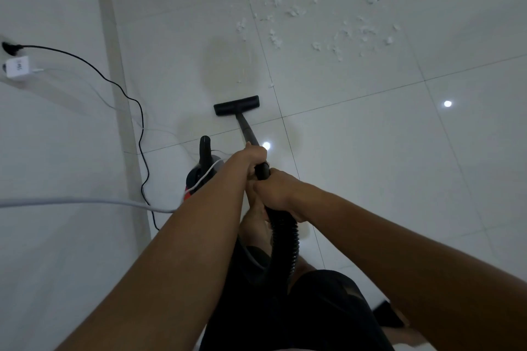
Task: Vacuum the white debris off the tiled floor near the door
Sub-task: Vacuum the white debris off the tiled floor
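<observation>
Both hands grip the black vacuum wand. My left hand holds it higher up the tube, and my right hand wraps the handle where the ribbed hose joins. The black floor nozzle rests flat on the white tiled floor, short of the white debris, which lies scattered over the tiles at the top. One small scrap lies just beyond the nozzle.
The vacuum body, black with a red part, sits on the floor left of my arms. A black power cord runs from a wall plug down to it. A white charger and white cable hang on the left wall.
</observation>
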The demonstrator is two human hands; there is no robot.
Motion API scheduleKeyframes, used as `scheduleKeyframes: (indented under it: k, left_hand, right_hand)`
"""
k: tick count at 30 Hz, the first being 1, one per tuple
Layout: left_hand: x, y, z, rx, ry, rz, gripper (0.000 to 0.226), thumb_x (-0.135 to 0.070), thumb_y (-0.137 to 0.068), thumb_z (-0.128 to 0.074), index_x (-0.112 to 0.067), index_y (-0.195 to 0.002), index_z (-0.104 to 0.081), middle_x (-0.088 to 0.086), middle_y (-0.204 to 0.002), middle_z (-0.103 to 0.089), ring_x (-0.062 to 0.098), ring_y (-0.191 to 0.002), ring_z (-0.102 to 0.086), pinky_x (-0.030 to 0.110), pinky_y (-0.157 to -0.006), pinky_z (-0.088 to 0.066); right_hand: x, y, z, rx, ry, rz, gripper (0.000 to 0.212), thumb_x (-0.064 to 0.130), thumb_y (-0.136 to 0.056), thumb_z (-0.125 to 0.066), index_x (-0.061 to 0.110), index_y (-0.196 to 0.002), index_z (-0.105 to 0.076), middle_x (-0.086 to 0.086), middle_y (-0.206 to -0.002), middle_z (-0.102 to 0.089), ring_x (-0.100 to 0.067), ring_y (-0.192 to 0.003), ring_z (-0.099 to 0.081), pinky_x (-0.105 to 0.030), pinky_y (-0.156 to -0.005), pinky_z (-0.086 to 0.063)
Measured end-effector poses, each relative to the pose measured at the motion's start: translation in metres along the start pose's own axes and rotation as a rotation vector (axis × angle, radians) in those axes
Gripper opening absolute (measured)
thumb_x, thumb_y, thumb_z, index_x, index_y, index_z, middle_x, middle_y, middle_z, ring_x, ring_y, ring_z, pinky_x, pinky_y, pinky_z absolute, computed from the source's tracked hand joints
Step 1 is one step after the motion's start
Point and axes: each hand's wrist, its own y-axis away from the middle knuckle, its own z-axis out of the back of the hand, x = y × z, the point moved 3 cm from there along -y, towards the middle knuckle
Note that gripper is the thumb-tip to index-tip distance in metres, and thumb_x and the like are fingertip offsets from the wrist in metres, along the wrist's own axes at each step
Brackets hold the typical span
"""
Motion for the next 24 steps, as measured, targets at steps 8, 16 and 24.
scheduleKeyframes:
  k: [8,16,24]
  left_hand:
    - [0.015,0.023,-0.007,0.008,0.065,-0.030,0.078,-0.010,-0.105,-0.040,-0.031,-0.161,0.010,0.018,-0.142,-0.050,0.023,-0.089,-0.061,0.033,-0.059,-0.051]
    - [0.032,0.045,-0.004,0.014,-0.022,-0.079,0.075,-0.009,-0.105,-0.038,-0.032,-0.162,0.005,0.009,-0.098,-0.055,0.018,-0.076,-0.055,0.033,-0.058,-0.049]
    - [0.043,0.062,-0.009,0.040,-0.106,-0.090,0.074,-0.015,-0.104,-0.041,-0.033,-0.163,0.001,0.016,-0.139,-0.053,0.022,-0.085,-0.060,0.034,-0.062,-0.052]
  right_hand:
    - [-0.016,0.015,-0.010,-0.010,-0.042,0.009,0.014,0.010,-0.101,-0.048,0.011,-0.114,-0.052,-0.013,-0.079,-0.060,-0.021,-0.057,-0.059,-0.033,-0.058,-0.055]
    - [-0.034,0.019,-0.042,-0.087,-0.111,0.024,0.047,0.012,-0.099,-0.051,0.017,-0.144,-0.040,-0.015,-0.097,-0.063,-0.020,-0.055,-0.062,-0.025,-0.046,-0.050]
    - [-0.038,0.052,-0.056,-0.122,-0.107,0.061,0.022,0.014,-0.099,-0.050,0.010,-0.120,-0.050,-0.007,-0.074,-0.058,-0.015,-0.049,-0.056,-0.024,-0.046,-0.044]
